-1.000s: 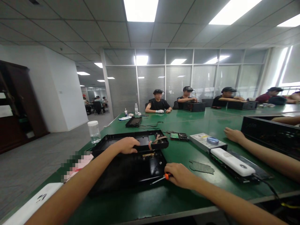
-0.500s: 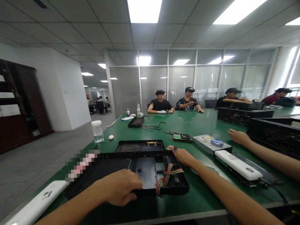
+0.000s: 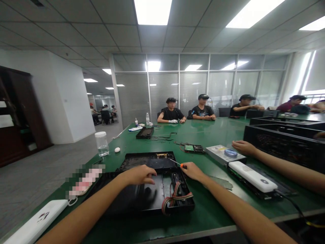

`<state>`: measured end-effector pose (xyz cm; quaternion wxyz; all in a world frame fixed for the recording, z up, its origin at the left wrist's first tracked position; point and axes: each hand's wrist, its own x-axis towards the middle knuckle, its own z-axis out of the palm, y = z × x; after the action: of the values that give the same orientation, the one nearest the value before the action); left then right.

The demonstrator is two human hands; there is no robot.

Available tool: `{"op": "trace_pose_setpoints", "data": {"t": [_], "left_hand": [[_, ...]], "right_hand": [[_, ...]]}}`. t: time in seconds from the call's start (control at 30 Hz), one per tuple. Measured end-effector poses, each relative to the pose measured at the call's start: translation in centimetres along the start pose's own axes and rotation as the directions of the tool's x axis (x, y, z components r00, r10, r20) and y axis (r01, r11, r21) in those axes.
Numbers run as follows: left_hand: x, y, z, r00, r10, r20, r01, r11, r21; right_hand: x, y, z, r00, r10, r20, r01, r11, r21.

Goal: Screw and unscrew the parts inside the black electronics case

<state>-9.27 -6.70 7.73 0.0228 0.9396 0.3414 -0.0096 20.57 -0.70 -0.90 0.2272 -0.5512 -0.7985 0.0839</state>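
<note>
And it's the R hand (image 3: 192, 171) wrapped round the orange-handled screwdriver (image 3: 181, 165), tip just beside the brass strip (image 3: 161, 155) on the rear black panel (image 3: 142, 162)! L hand (image 3: 139, 175) over the front black tray (image 3: 142, 200), thumb & fingers apart, nothing between; 2 black pcs, both on green tbl (image 3: 213, 218).

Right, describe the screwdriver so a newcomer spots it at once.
On the green table, find the near black tray with striped ribbon cables. Beside its far right corner, the wearer's right hand holds the screwdriver, its thin shaft slanting left. Its orange band sets it apart from nearby black parts.
</note>
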Motion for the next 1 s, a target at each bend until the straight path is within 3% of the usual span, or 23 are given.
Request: {"op": "trace_pose_setpoints", "data": {"t": [0.07,0.17,0.33,0.4,0.53,0.6,0.77,0.9,1.0], "left_hand": [[2.2,-1.5,0.9,0.996,0.053,-0.073,-0.038,0.98,0.193],[4.1,-3.2,2.9,0.989,0.135,-0.057,-0.104,0.919,0.381],[3.9,-3.8,4.4,0.973,0.226,-0.049,-0.172,0.847,0.502],[3.6,-3.4,4.3,0.976,0.206,-0.065,-0.148,0.854,0.499],[3.8,-2.4,3.6,0.991,0.008,-0.13,0.046,0.913,0.406],[4.2,-1.9,3.2,0.992,-0.045,-0.114,0.084,0.931,0.356],[6.7,-0.6,1.7,0.996,0.058,-0.067,-0.037,0.96,0.278],[9.3,0.3,1.0,0.974,0.204,-0.098,-0.184,0.965,0.187],[10.7,0.8,1.5,0.952,0.284,-0.115,-0.274,0.957,0.099]], "right_hand": [[-0.1,-0.7,0.2,0.999,0.035,0.008,-0.035,0.996,-0.086],[-0.2,-0.7,0.2,0.998,0.051,0.02,-0.048,0.989,-0.137],[-0.1,-0.4,0.1,0.999,0.046,0.022,-0.043,0.993,-0.111],[-0.1,-0.4,-0.1,0.997,0.071,0.025,-0.069,0.994,-0.088],[-0.3,-0.3,-0.9,0.99,0.067,0.124,-0.073,0.996,0.044],[-0.4,-0.4,-1.1,0.98,0.06,0.191,-0.092,0.983,0.159],[-0.6,-0.8,-1.0,0.94,0.101,0.325,-0.216,0.916,0.339],[-0.8,-0.8,-0.9,0.947,0.039,0.319,-0.178,0.89,0.419],[-0.9,-0.6,-0.8,0.954,-0.02,0.3,-0.123,0.884,0.45]]}}
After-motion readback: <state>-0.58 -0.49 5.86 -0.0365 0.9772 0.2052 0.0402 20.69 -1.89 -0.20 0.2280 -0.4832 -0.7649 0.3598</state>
